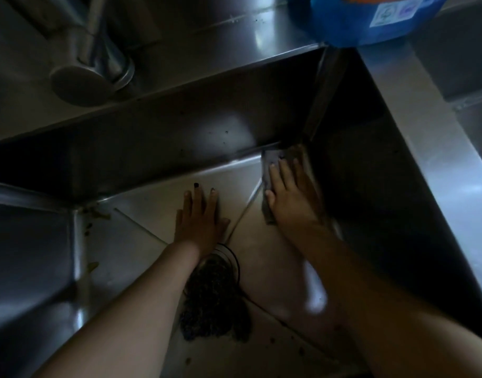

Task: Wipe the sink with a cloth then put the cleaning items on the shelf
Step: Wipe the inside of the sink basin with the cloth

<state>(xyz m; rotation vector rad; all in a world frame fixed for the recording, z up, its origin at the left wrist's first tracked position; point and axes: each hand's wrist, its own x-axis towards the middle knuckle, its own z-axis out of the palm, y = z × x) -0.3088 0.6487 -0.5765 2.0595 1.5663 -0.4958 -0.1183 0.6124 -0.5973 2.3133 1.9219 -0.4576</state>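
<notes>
sink: steel basin; both my arms reach down to its floor
right hand: at 1 o'clock, in the far right corner; fingers straight and released, pressing flat on the cloth
cloth: grey; pinned to the floor under my right hand, its far edge at the back wall
left hand: at centre; fingers flat on bare steel, holding nothing
drain: at 6 o'clock, by my left wrist; a dark wad lies over it
bottle: blue; at 1 o'clock on the rim
tap: at 10 o'clock
</notes>
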